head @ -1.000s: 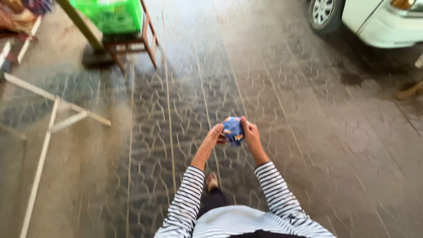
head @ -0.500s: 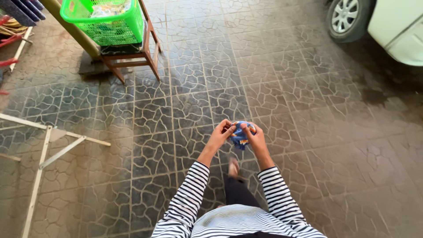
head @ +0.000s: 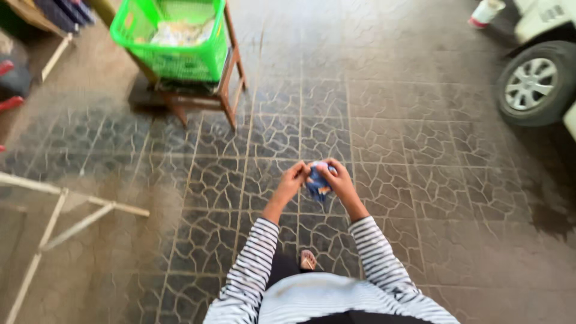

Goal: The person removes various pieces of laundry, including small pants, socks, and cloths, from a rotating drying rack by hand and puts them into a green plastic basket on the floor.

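I stand on a dark tiled floor and hold a small bunched-up blue cloth item (head: 318, 182) in front of me with both hands. My left hand (head: 292, 180) pinches its left side, my right hand (head: 340, 182) wraps its right side and top. Both sleeves are black-and-white striped. The cloth has some white and orange on it; its exact kind is too small to tell. One foot in a sandal (head: 308, 260) shows below my arms.
A green plastic basket (head: 173, 36) with laundry sits on a wooden stool (head: 228, 90) at the upper left. A white drying-rack frame (head: 66, 210) stands at the left. A white car's wheel (head: 533, 84) is at the upper right, a white bucket (head: 485, 12) beyond.
The view has shifted as I walk forward: the basket and stool come closer, the car slides right. Both hands stay on the blue cloth throughout.
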